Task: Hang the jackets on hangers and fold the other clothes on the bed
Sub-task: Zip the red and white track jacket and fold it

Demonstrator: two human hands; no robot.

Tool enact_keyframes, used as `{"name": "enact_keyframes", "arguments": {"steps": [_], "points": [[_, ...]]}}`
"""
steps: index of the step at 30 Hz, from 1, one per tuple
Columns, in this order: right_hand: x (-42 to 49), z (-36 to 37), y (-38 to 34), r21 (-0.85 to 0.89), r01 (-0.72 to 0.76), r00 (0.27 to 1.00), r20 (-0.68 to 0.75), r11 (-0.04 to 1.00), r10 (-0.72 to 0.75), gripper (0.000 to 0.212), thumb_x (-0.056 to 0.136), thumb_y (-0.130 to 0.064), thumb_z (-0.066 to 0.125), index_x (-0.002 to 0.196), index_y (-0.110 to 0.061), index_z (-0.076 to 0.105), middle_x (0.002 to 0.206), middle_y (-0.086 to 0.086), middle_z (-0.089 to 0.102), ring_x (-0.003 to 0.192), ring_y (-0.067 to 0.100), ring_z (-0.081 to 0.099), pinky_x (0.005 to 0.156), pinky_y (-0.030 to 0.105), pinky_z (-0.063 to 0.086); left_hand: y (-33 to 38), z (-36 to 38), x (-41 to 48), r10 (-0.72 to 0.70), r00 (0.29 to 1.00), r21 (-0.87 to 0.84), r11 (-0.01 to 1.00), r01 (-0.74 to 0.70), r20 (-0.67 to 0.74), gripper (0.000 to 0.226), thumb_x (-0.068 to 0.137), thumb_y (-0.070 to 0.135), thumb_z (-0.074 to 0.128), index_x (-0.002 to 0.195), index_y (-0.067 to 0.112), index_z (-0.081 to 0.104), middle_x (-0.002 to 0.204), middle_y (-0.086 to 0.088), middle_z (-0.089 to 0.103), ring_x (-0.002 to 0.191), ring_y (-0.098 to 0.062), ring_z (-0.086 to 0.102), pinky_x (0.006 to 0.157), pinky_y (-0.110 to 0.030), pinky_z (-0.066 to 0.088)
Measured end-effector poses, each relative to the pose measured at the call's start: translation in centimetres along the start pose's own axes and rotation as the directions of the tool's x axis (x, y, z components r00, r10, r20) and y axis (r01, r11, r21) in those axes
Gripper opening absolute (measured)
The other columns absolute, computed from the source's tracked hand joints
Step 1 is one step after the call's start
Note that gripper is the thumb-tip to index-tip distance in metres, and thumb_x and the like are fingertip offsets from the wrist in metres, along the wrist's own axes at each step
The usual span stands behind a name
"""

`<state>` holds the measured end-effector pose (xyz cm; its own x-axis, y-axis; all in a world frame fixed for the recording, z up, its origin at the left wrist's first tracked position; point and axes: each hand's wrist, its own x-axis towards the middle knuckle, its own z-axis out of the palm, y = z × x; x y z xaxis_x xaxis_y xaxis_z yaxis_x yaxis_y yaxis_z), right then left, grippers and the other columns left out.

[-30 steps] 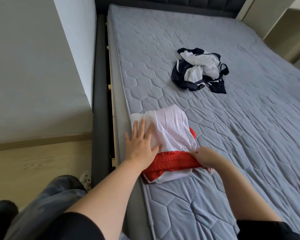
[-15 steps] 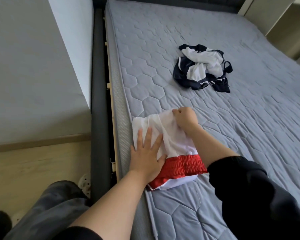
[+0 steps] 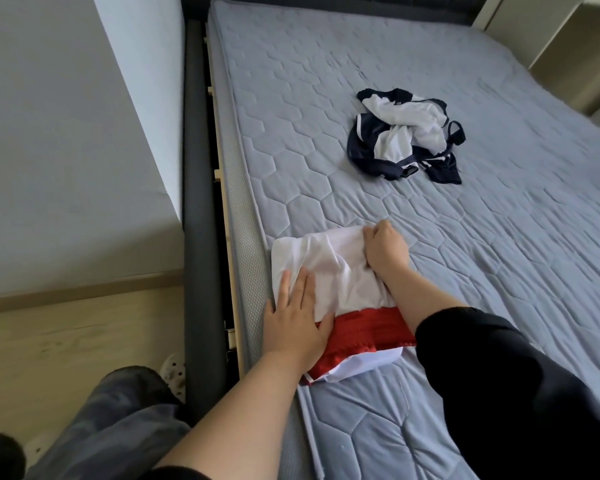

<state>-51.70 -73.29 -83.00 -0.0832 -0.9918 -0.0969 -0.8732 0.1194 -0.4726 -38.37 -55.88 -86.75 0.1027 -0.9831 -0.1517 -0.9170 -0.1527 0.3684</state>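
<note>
A white garment with a red elastic waistband lies half folded near the left edge of the grey quilted mattress. My left hand rests flat on its near left part, fingers straight. My right hand has its fingers curled into the white fabric at the far right corner and bunches it. Farther up the bed lies a crumpled navy and white garment, untouched.
The dark bed frame runs along the mattress's left side, with a grey wall and pale wooden floor beyond it. My legs in grey trousers stand at the lower left. The mattress's right half is bare quilting.
My right hand left the red waistband, reached to the far corner of the white fabric and gripped it. My left hand stayed pressed on the garment and slid slightly nearer.
</note>
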Motion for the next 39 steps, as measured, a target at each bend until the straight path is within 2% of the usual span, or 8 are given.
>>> {"name": "enact_keyframes", "arguments": {"steps": [6,13,19,25,29,33,35,39], "points": [[-4.4,-3.0,1.9,0.147,0.141,0.961,-0.256,0.979,-0.100,0.052,0.095,-0.043,0.041,0.136,-0.011,0.042,0.139,0.011,0.044,0.129,0.027,0.040,0.105,0.042,0.033,0.6,-1.0,0.4,-0.016,0.999,-0.023,1.000,0.015,-0.052,0.065,0.096,0.050,0.021,0.152,0.020,0.009,0.160,0.006,-0.001,0.146,-0.019,-0.013,0.115,-0.055,0.009],[-7.9,-2.7,5.9,0.520,-0.489,0.855,0.443,0.700,0.268,0.057,0.088,-0.048,0.061,0.125,-0.006,0.054,0.114,0.007,0.066,0.086,0.015,0.064,0.067,0.025,0.048,3.5,-2.3,0.8,-0.007,0.990,-0.093,0.996,-0.006,-0.142,0.066,0.093,0.055,0.012,0.152,0.025,0.005,0.160,-0.002,0.002,0.147,-0.023,-0.009,0.112,-0.060,0.009],[-8.2,-3.9,6.3,0.503,-0.702,0.650,0.741,0.504,0.165,0.070,0.055,-0.042,0.082,0.113,-0.010,0.060,0.097,0.015,0.073,0.084,0.027,0.072,0.068,0.035,0.058,2.2,-1.2,0.7,0.022,1.000,-0.008,1.000,-0.022,-0.003,0.067,0.096,0.057,0.014,0.150,0.030,-0.014,0.158,-0.001,-0.019,0.143,-0.020,-0.026,0.113,-0.058,0.002],[-8.5,-7.3,1.7,0.680,-0.457,0.825,0.565,0.573,-0.013,0.046,0.075,-0.008,0.074,0.118,0.001,0.061,0.095,0.016,0.072,0.084,0.028,0.070,0.079,0.038,0.058,2.3,-3.0,1.2,0.008,0.997,-0.328,0.944,-0.030,-0.070,0.061,0.100,0.044,0.022,0.152,0.025,-0.005,0.159,0.004,-0.014,0.146,-0.014,-0.014,0.118,-0.046,0.004],[-9.0,-12.7,-2.8,0.573,0.149,0.973,0.060,0.806,-0.222,0.037,0.067,-0.007,0.075,0.101,-0.016,0.065,0.083,0.002,0.070,0.071,0.017,0.067,0.058,0.031,0.055,3.2,-5.0,1.0,-0.003,1.000,-0.854,0.520,-0.016,-0.021,0.054,0.103,0.036,0.031,0.152,0.022,0.016,0.158,0.005,0.016,0.145,-0.009,0.012,0.117,-0.025,0.006],[-10.8,-12.8,-4.9,-0.124,0.628,0.720,-0.283,0.768,-0.634,0.043,0.063,-0.014,0.066,0.104,-0.023,0.057,0.071,-0.003,0.060,0.060,0.023,0.053,0.048,0.031,0.040,2.3,-7.2,1.3,-0.214,0.932,-0.956,-0.057,0.288,0.293,0.023,0.100,0.034,0.039,0.114,0.027,0.055,0.116,0.009,0.055,0.109,-0.015,0.054,0.095,-0.026,0.037],[-11.5,-9.7,-4.3,-0.399,0.703,0.565,-0.190,0.589,-0.803,0.051,0.060,-0.010,0.071,0.109,-0.016,0.061,0.077,0.004,0.063,0.067,0.031,0.058,0.052,0.034,0.045,0.9,-7.9,1.3,-0.272,0.895,-0.921,-0.266,0.284,0.354,0.023,0.098,0.039,0.036,0.098,0.025,0.055,0.097,0.003,0.056,0.089,-0.015,0.054,0.088,-0.030,0.042],[-12.4,-2.5,0.1,-0.503,0.741,0.650,0.370,0.445,-0.663,0.068,0.079,-0.014,0.060,0.143,-0.019,0.036,0.124,0.007,0.052,0.112,0.030,0.051,0.092,0.037,0.038,-1.4,-7.7,0.5,-0.414,0.808,-0.899,-0.312,0.307,0.419,0.037,0.101,0.040,0.033,0.127,0.019,0.051,0.118,-0.005,0.058,0.106,-0.025,0.057,0.087,-0.037,0.041]]}}
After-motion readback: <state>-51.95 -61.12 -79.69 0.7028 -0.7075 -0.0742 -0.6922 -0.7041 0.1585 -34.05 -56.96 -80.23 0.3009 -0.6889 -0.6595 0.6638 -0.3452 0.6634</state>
